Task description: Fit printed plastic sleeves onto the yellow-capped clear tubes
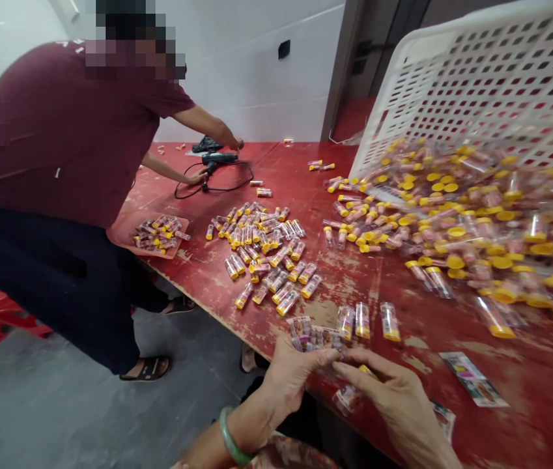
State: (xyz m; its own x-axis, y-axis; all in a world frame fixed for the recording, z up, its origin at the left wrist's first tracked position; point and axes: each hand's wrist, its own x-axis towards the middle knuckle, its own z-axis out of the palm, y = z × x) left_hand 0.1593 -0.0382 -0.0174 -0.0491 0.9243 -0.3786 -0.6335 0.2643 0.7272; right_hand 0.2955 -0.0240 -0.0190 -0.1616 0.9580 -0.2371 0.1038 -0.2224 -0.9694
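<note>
My left hand [288, 374], a green bangle on its wrist, is closed on a bunch of printed plastic sleeves [318, 337] near the table's front edge. Thumb and fingers of my right hand [396, 394] pinch a small yellow-capped tube [365, 369], mostly hidden by the fingers. The fingertips of both hands meet. Below them another printed piece [347, 398] shows at the edge. Just beyond my hands stand a few clear tubes in printed sleeves [363, 320]. Flat printed sleeves [474, 379] lie to the right of my right hand.
Many sleeved tubes [266, 241] lie mid-table. A tipped white basket [413, 71] has yellow-capped tubes [452, 215] spilling from it. At left, a co-worker [75, 130] leans over the red table [198, 280], touching a heat gun [220, 157] with a cord. A pink tray [122, 234] holds tubes.
</note>
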